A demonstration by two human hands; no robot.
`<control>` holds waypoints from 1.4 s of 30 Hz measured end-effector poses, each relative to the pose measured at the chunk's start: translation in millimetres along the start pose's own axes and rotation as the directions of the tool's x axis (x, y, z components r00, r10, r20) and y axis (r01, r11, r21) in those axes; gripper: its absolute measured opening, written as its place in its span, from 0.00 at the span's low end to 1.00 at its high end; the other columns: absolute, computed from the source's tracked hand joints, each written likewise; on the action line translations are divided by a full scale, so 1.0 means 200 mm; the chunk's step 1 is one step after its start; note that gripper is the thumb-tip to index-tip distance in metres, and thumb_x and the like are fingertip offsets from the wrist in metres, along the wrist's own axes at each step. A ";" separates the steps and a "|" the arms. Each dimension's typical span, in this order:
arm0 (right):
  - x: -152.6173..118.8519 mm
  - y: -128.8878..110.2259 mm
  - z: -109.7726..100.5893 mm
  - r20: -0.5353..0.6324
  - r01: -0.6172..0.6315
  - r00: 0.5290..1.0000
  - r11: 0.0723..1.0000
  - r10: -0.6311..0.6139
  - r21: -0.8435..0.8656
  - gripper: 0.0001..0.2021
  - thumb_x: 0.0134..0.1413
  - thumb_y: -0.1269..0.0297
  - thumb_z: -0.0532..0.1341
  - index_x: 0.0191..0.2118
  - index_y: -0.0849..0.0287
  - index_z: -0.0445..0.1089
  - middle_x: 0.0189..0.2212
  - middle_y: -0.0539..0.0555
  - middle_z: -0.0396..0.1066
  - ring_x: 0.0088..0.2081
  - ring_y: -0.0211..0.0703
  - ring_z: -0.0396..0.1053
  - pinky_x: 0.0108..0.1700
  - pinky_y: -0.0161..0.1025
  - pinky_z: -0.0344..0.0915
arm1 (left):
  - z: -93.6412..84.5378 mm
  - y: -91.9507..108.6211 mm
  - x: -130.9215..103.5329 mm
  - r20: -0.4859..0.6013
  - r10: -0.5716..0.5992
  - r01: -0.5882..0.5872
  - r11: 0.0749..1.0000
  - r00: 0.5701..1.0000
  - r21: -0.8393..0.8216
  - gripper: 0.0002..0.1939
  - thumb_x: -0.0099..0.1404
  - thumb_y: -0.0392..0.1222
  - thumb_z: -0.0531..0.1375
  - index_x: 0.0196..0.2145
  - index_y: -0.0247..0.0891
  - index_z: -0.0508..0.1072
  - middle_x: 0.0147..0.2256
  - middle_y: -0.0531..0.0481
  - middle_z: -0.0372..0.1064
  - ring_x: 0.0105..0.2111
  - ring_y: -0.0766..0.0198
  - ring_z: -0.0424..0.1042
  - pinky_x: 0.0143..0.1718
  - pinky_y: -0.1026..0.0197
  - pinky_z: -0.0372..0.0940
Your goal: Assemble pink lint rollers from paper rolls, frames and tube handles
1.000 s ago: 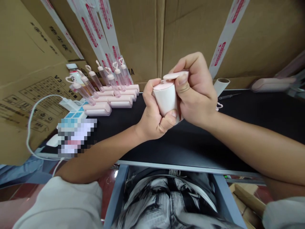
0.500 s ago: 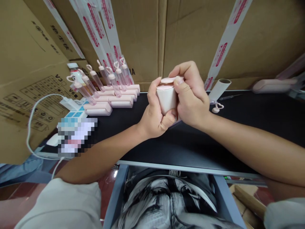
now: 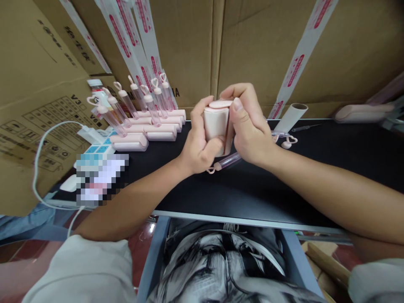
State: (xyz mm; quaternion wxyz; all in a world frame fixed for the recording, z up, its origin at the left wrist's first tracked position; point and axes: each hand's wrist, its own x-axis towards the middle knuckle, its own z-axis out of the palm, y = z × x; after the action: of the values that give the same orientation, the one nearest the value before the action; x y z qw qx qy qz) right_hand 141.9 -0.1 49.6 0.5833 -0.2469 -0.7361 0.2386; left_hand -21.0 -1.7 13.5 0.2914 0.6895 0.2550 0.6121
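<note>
A pale pink case with a rounded end cap (image 3: 217, 126) is held upright between both hands above the black table. My left hand (image 3: 199, 143) wraps around its left side, the thumb across the front. My right hand (image 3: 251, 126) grips its right side, thumb by the cap's edge and fingers behind. The cap sits flat on the top. Below the hands lies a clear tube with a pink heart-loop end (image 3: 225, 162). To the right of my right hand are a white hollow cylinder (image 3: 291, 118) and a small pink heart-loop piece (image 3: 288, 143).
Several pink cases (image 3: 160, 132) with upright clear tubes stand at the left. A power strip (image 3: 100, 147), a white cable (image 3: 37, 164) and a blurred-out phone-like item (image 3: 102, 179) lie nearer. Large cardboard (image 3: 186, 50) backs the table. Another pink case (image 3: 362, 112) lies far right.
The cap, tilted and raised before, now lies flat on the case's end. Both hands have shifted slightly left, and the clear tube beneath them shows more.
</note>
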 end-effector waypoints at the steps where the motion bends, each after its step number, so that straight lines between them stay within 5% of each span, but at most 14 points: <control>1: 0.01 0.01 -0.01 0.021 0.014 1.000 1.000 -0.015 0.023 0.17 0.76 0.40 0.52 0.55 0.47 0.63 0.49 0.56 0.72 0.49 0.53 0.73 0.55 0.52 0.75 | -0.02 -0.02 0.02 -0.020 0.050 -0.050 0.999 0.999 0.015 0.38 0.64 0.52 0.69 0.67 0.47 0.61 0.66 0.42 0.63 0.69 0.42 0.63 0.73 0.44 0.58; 4: -0.01 0.08 -0.05 0.078 0.012 0.997 1.000 -0.010 -0.026 0.19 0.77 0.44 0.54 0.63 0.48 0.61 0.51 0.56 0.73 0.50 0.50 0.74 0.52 0.49 0.76 | -0.06 -0.07 0.09 -0.143 -0.033 0.025 0.998 0.989 -0.062 0.32 0.62 0.47 0.67 0.62 0.48 0.65 0.59 0.46 0.69 0.63 0.48 0.68 0.67 0.49 0.64; 7: -0.10 0.13 -0.09 0.266 0.026 0.962 0.950 0.060 -0.311 0.18 0.75 0.51 0.59 0.62 0.53 0.67 0.48 0.58 0.75 0.48 0.53 0.74 0.52 0.52 0.75 | -0.08 -0.09 0.13 -0.212 -0.219 0.169 0.958 0.952 -0.233 0.29 0.60 0.44 0.65 0.59 0.48 0.69 0.49 0.50 0.73 0.54 0.54 0.74 0.57 0.55 0.71; 10: -0.22 0.14 -0.12 0.518 0.180 0.826 0.768 0.221 -0.614 0.20 0.73 0.53 0.62 0.59 0.62 0.75 0.49 0.67 0.77 0.50 0.62 0.76 0.54 0.57 0.72 | -0.07 -0.07 0.14 -0.167 -0.339 0.262 0.894 0.926 -0.364 0.31 0.59 0.43 0.65 0.60 0.47 0.70 0.41 0.52 0.75 0.45 0.57 0.77 0.49 0.58 0.74; 13: -0.28 0.10 -0.13 0.548 0.185 0.703 0.628 0.453 -0.756 0.25 0.78 0.47 0.55 0.59 0.61 0.79 0.46 0.69 0.81 0.46 0.65 0.80 0.46 0.54 0.72 | -0.05 -0.04 0.13 -0.066 -0.422 0.357 0.830 0.904 -0.428 0.32 0.58 0.45 0.68 0.61 0.45 0.69 0.40 0.53 0.77 0.41 0.58 0.79 0.46 0.57 0.76; 16: -0.30 0.05 -0.15 0.539 0.102 0.617 0.621 0.573 -0.777 0.26 0.81 0.48 0.49 0.51 0.55 0.82 0.41 0.63 0.83 0.41 0.61 0.81 0.40 0.49 0.68 | -0.05 -0.01 0.12 0.016 -0.433 0.394 0.804 0.901 -0.445 0.34 0.57 0.46 0.70 0.60 0.44 0.69 0.39 0.52 0.77 0.39 0.58 0.80 0.45 0.57 0.77; 20: -0.31 0.00 -0.22 0.631 0.160 0.541 0.668 0.556 -0.727 0.17 0.78 0.52 0.57 0.47 0.54 0.82 0.38 0.59 0.82 0.38 0.55 0.80 0.37 0.44 0.64 | -0.06 -0.02 0.10 0.061 -0.421 0.407 0.815 0.905 -0.413 0.34 0.57 0.48 0.72 0.60 0.44 0.69 0.39 0.51 0.77 0.37 0.58 0.81 0.42 0.58 0.77; 23: -0.31 0.00 -0.28 0.631 0.151 0.581 0.694 0.514 -0.704 0.10 0.72 0.60 0.63 0.50 0.53 0.80 0.39 0.57 0.80 0.36 0.51 0.78 0.37 0.43 0.63 | -0.07 -0.04 0.10 0.072 -0.419 0.412 0.823 0.905 -0.390 0.35 0.57 0.49 0.72 0.60 0.45 0.69 0.39 0.51 0.77 0.37 0.57 0.81 0.41 0.58 0.78; 30: -0.28 0.06 -0.35 0.422 -0.014 0.867 0.861 0.264 -0.509 0.09 0.58 0.69 0.61 0.41 0.52 0.60 0.30 0.50 0.70 0.29 0.46 0.67 0.33 0.43 0.60 | -0.11 -0.07 0.13 0.052 -0.422 0.410 0.835 0.905 -0.367 0.36 0.55 0.49 0.74 0.59 0.45 0.70 0.38 0.51 0.77 0.36 0.58 0.81 0.40 0.58 0.78; 36: -0.30 0.06 -0.34 0.390 0.009 0.912 0.944 0.127 -0.330 0.19 0.59 0.68 0.62 0.54 0.50 0.59 0.33 0.48 0.67 0.31 0.47 0.67 0.36 0.44 0.63 | -0.09 -0.06 0.12 0.082 -0.440 0.438 0.821 0.894 -0.366 0.35 0.53 0.46 0.73 0.58 0.43 0.70 0.39 0.52 0.76 0.34 0.60 0.79 0.38 0.58 0.78; 42: -0.30 0.06 -0.34 0.357 0.086 0.932 0.916 0.065 -0.391 0.19 0.73 0.49 0.62 0.62 0.51 0.69 0.32 0.51 0.73 0.31 0.48 0.70 0.36 0.44 0.65 | -0.08 -0.05 0.11 0.120 -0.425 0.438 0.825 0.897 -0.356 0.36 0.54 0.48 0.73 0.59 0.44 0.71 0.40 0.50 0.76 0.34 0.59 0.79 0.38 0.58 0.78</control>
State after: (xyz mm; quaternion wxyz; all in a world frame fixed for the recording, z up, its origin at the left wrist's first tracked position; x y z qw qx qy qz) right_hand 220.9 -24.7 11.0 0.3757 -0.3086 -0.8654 0.1213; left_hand -33.6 21.7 23.5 0.5524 0.5564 0.2776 0.5552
